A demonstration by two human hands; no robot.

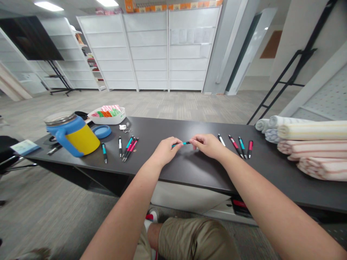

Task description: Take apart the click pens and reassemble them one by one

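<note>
Between my two hands, just over the middle of the dark desk [187, 175], a teal and black pen [185, 143] is held sideways. My left hand [170, 150] pinches one end, and my right hand [205, 145] has its fingers closed on the other. To the left of my hands lie several pens: a white one [120, 147], a teal one [128, 144], red ones [132, 148] and another teal one [104, 152]. On the right are a white pen [221, 139], a red pen [235, 145], a teal pen [242, 147] and a shorter red pen [250, 148].
A blue and yellow mug [78, 135] stands on the left, with a blue lid [102, 131] beside it. Behind them sits a white basket [119, 117] of colourful packets. Rolled striped cloths [311, 148] are stacked on the right end. White shelves [146, 50] stand across the floor.
</note>
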